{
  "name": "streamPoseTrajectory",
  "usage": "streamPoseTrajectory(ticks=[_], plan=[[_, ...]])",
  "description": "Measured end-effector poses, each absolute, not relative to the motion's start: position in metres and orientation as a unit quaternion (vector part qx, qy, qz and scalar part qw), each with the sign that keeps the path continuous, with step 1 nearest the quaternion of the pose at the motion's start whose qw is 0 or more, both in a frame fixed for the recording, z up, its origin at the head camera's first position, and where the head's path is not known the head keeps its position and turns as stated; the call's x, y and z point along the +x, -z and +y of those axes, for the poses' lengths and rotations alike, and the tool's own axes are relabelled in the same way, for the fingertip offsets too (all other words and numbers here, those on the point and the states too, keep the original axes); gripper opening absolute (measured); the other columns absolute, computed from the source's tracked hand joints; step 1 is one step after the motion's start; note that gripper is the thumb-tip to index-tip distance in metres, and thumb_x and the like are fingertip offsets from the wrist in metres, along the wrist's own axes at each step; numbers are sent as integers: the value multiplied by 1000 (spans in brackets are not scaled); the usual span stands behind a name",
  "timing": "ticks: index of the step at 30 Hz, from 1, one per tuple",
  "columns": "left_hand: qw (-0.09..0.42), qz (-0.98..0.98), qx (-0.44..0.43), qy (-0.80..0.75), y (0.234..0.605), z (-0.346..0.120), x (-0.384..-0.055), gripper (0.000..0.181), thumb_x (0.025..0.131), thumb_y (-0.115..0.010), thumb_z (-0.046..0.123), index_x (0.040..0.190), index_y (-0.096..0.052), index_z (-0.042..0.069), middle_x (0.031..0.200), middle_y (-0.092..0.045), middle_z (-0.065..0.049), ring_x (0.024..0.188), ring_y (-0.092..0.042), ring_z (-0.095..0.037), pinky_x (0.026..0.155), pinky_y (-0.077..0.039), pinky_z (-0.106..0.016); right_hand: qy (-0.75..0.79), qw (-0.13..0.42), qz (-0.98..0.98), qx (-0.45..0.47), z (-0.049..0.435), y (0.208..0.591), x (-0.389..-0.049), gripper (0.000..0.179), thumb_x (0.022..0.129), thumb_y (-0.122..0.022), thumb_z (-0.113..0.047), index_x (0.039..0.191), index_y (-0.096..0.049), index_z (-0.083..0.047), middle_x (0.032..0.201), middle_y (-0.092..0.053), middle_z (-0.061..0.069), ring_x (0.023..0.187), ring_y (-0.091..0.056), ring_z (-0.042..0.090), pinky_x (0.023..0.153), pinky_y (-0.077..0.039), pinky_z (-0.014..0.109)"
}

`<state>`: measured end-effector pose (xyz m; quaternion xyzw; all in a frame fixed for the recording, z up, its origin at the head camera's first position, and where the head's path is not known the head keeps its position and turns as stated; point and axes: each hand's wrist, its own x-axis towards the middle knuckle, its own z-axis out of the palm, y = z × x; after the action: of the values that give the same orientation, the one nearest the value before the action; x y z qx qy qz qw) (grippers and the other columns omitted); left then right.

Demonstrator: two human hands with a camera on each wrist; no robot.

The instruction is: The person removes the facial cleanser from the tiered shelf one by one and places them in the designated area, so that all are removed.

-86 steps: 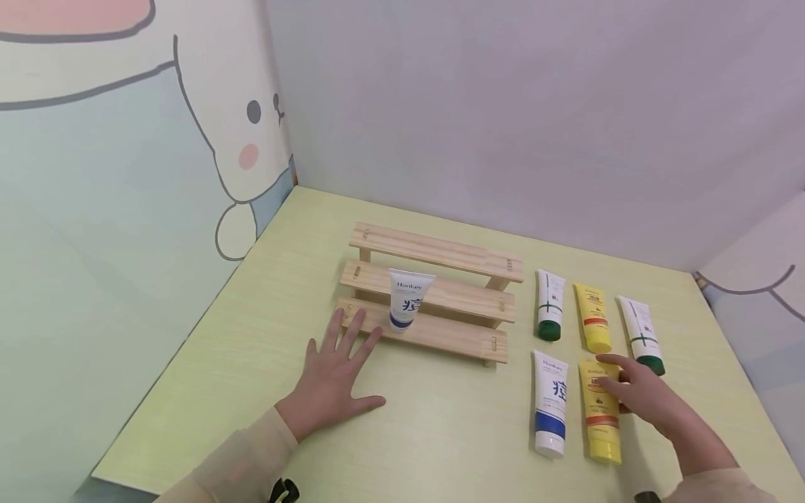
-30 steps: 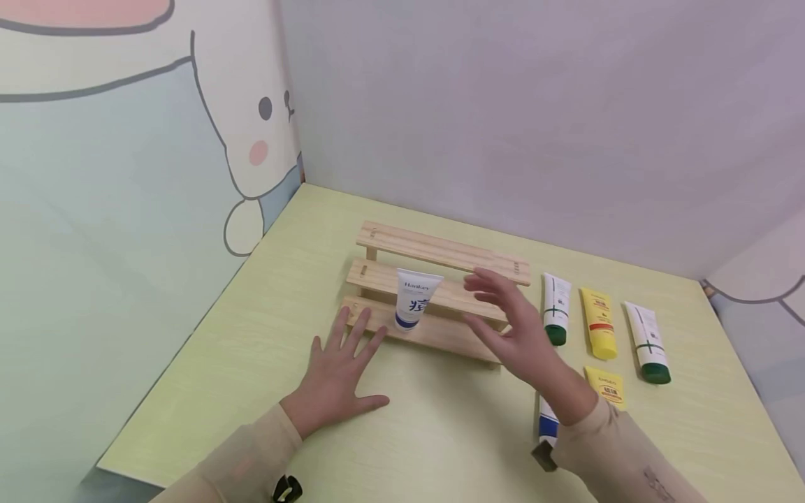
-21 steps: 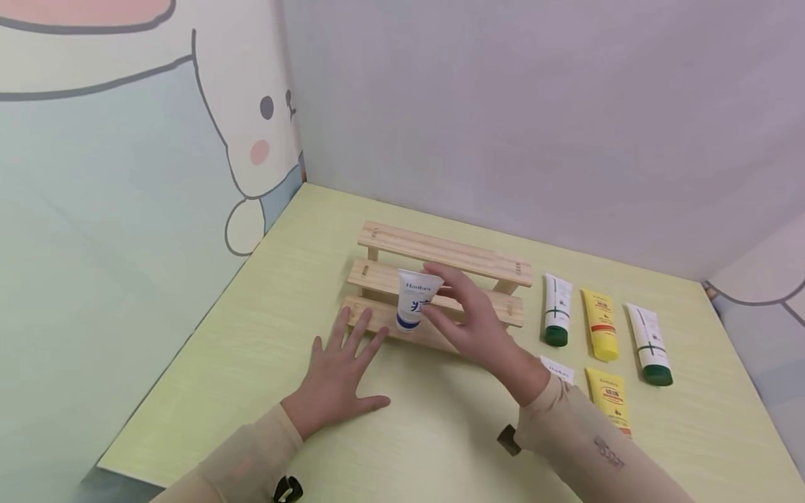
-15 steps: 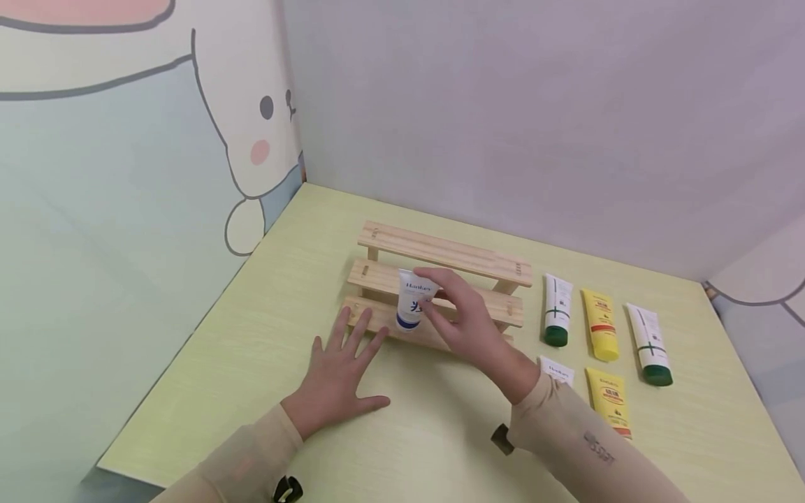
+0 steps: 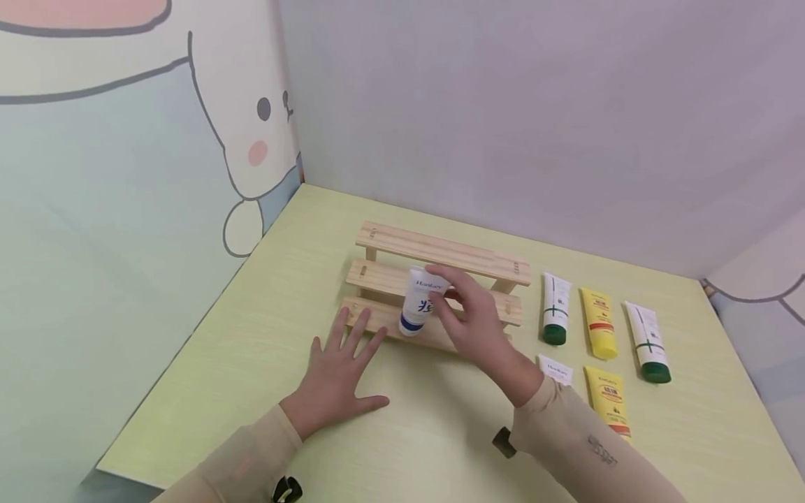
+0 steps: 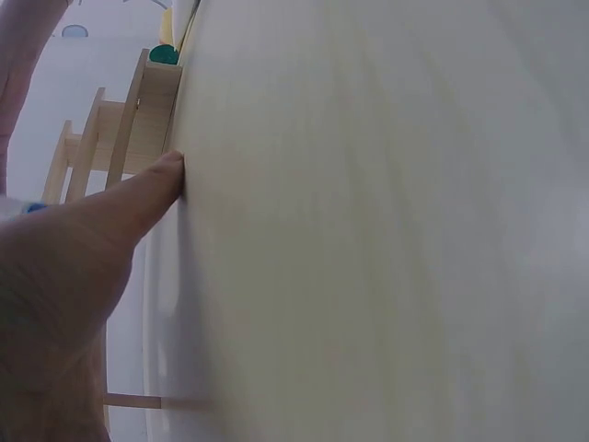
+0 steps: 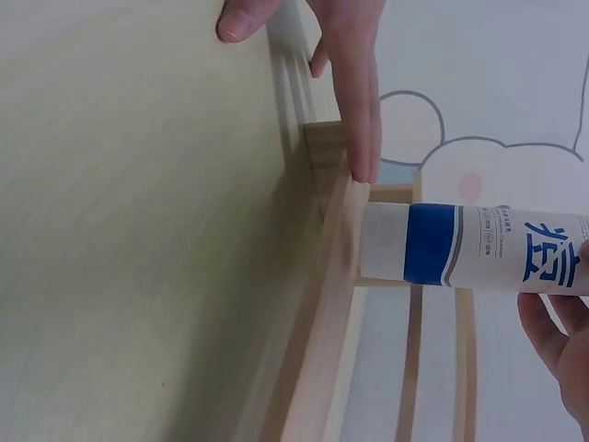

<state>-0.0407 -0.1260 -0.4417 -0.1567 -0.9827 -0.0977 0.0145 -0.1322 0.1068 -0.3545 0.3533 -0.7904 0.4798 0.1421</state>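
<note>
A white squeeze tube (image 5: 416, 300) with a blue band stands cap down, leaning slightly, on the lowest step of a three-step wooden rack (image 5: 440, 248). Thumb and fingers of my right hand (image 5: 473, 318) pinch its upper part. In the right wrist view the cap of the tube (image 7: 433, 244) is at the board's front edge. My left hand (image 5: 333, 381) lies spread, its fingertips touching the left end of the lowest step. The left wrist view shows its thumb (image 6: 138, 198) on the table, with the rack (image 6: 138, 120) beyond.
Right of the rack lie two white tubes with green caps (image 5: 555, 311) (image 5: 648, 342) and two yellow tubes (image 5: 599, 323) (image 5: 608, 402). Another white tube (image 5: 555, 369) is partly hidden under my right forearm. Walls border the table (image 5: 428, 447) behind and at left.
My right hand has moved left from the nearer yellow tube to the tube on the rack and taken hold of it. That tube has shifted slightly right and tilted. The left hand stays put.
</note>
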Motion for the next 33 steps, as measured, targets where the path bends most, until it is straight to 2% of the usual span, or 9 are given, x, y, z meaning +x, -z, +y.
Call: streamPoseTrajectory(ticks=[3,6,7,10,13,22,29,30,33], plan=[[19,-983,-160,91,443,-126,-40,108,81,-75,73,166,-31,22,175,-16,-17,160,-12,-50,96,-43,-83,-494,140,-791,332,125,345,-129,46,94,-66,15,138,-60,1,131,-67,21,111,-70,25,90,-63,31],[26,-983,-161,87,444,-126,-40,108,81,-75,73,166,-32,22,175,-16,-17,160,-12,-50,96,-44,-83,-511,129,-791,312,153,333,-127,49,94,-62,18,140,-57,3,128,-68,6,108,-69,11,92,-58,18],[30,-982,-162,87,445,-126,-40,108,81,-75,73,166,-32,22,175,-16,-17,160,-12,-50,96,-44,-83,-513,127,-794,300,164,328,-125,49,95,-61,18,141,-57,3,125,-68,1,102,-69,7,86,-57,13],[37,-982,-162,93,446,-126,-40,108,80,-76,73,165,-33,21,175,-17,-17,159,-13,-50,95,-44,-83,-501,123,-816,261,201,312,-120,50,97,-58,16,145,-55,2,120,-64,-14,98,-67,1,82,-56,11],[33,-982,-159,94,446,-126,-40,109,80,-75,74,165,-33,20,175,-16,-17,160,-11,-50,96,-43,-83,-460,130,-850,221,242,299,-113,51,98,-59,13,147,-55,-1,115,-65,-16,91,-66,-1,74,-55,9],[11,-984,-154,94,442,-125,-40,108,82,-74,72,166,-30,21,176,-12,-16,161,-7,-49,99,-41,-83,-411,142,-888,150,373,300,-96,54,98,-56,16,147,-57,-7,109,-64,-24,92,-64,-15,77,-50,1],[-3,-984,-153,94,440,-125,-41,107,84,-73,73,167,-29,21,177,-11,-16,161,-7,-49,101,-40,-83,-366,64,-926,63,444,329,-83,66,103,-51,11,139,-52,-44,98,-57,-38,79,-58,-15,63,-49,7],[-4,-984,-153,94,440,-125,-41,107,84,-73,73,167,-29,21,177,-11,-16,161,-7,-49,101,-40,-83,-350,41,-935,50,451,336,-82,61,103,-52,10,140,-54,-39,96,-58,-37,78,-59,-14,62,-52,10],[-7,-984,-152,96,440,-125,-42,107,83,-73,72,167,-29,21,177,-11,-16,161,-7,-49,100,-40,-83,-311,-78,-947,6,463,352,-81,45,108,-52,-3,153,-47,-9,102,-71,-10,78,-65,-6,65,-59,21]])
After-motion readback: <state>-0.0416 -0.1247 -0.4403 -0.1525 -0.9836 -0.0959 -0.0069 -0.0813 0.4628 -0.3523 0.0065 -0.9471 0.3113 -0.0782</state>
